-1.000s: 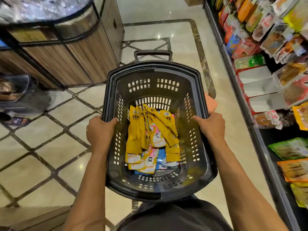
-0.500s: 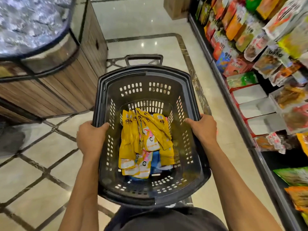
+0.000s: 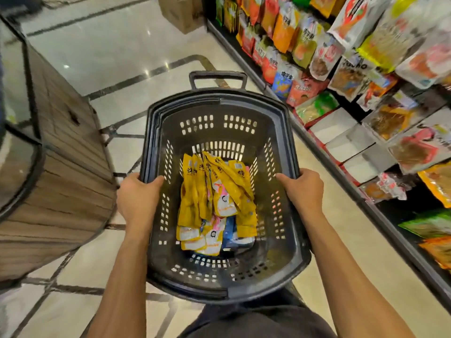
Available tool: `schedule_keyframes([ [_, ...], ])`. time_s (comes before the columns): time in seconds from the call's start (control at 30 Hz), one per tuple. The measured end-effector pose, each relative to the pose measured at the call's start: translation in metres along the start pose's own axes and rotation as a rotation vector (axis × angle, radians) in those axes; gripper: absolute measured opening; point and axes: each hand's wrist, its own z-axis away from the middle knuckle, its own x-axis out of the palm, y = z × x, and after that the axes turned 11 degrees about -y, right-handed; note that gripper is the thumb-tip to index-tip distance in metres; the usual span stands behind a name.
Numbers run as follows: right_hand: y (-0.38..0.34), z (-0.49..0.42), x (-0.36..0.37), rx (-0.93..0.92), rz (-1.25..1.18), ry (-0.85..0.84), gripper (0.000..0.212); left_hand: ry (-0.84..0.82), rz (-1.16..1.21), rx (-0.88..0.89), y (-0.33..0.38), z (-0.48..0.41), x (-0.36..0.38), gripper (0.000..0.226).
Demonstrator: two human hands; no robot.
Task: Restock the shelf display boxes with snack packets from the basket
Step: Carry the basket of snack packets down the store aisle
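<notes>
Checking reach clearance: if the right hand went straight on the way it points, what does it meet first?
Right hand grips the basket rim, pointing forward and slightly left. Going on, it likely meets the basket's far inner wall first, above the snack packets; depth unclear.

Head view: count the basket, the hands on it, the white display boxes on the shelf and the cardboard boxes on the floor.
basket: 1
hands with a grip on its rim, left hand and right hand: 2
white display boxes: 3
cardboard box: 1
Total: 7
</notes>
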Motion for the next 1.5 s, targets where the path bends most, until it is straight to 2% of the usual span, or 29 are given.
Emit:
schedule_keyframes([
  [0.2, -0.029, -0.102, -0.015, 0.06, -0.046, 0.057, 0.036, -0.061, -0.08, 0.06, 0.081, -0.085, 0.044, 0.038],
  [0.53, -0.074, -0.234, -0.054, 0.115, -0.12, 0.158, 0.039, -0.166, -0.043, 0.187, 0.205, -0.21, 0.105, 0.033],
  [0.63, -0.089, -0.276, -0.063, 0.133, -0.142, 0.189, 0.032, -0.201, -0.033, 0.212, 0.239, -0.252, 0.128, 0.03],
  [0.93, -0.132, -0.425, -0.071, 0.225, -0.136, 0.247, 0.037, -0.311, 0.001, 0.184, 0.336, -0.38, 0.209, 0.038],
  [1.1, -0.145, -0.487, -0.078, 0.258, -0.123, 0.267, 0.03, -0.37, -0.032, 0.181, 0.381, -0.429, 0.243, 0.037],
  [1.23, -0.142, -0.527, -0.085, 0.293, -0.114, 0.266, 0.034, -0.386, -0.039, 0.161, 0.411, -0.455, 0.273, 0.034],
  [1.33, -0.135, -0.557, -0.093, 0.302, -0.101, 0.241, 0.036, -0.374, -0.067, 0.143, 0.427, -0.465, 0.3, 0.041],
  [1.5, -0.11, -0.616, -0.103, 0.301, -0.037, 0.161, 0.037, -0.369, -0.092, 0.012, 0.439, -0.472, 0.355, 0.037],
])
